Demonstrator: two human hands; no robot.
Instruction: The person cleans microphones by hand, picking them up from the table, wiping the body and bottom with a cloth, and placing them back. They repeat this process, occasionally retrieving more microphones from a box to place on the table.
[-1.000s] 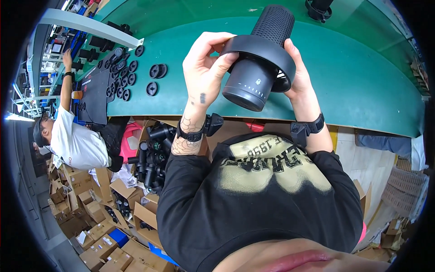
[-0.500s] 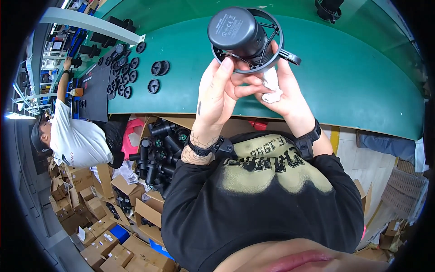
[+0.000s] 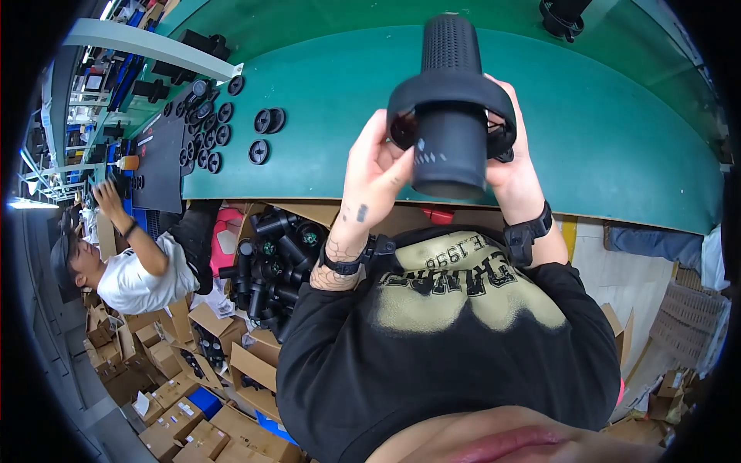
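Note:
A black microphone [image 3: 451,147] with a perforated grille is held up above the green tabletop, grille end pointing away from me. A thick black ring-shaped shock mount [image 3: 432,86] surrounds its body. My left hand [image 3: 377,163] grips the ring's left side, thumb beside the smooth body. Round the right side of the ring, my right hand [image 3: 513,174] is closed, its fingers partly hidden behind the mount. The white wipe seen earlier between my hands is now out of sight.
Several round black discs [image 3: 259,152] lie on the left of the green table [image 3: 617,139]. A carton of black cylindrical parts [image 3: 266,262] stands below the table edge. At far left a co-worker [image 3: 147,270] sits near stacked cardboard boxes [image 3: 166,420]. Another black device [image 3: 562,19] stands at the back.
The microphone has turned over in my hands, from base facing up to grille pointing away, and come slightly nearer. The co-worker has drawn an arm back from the shelf.

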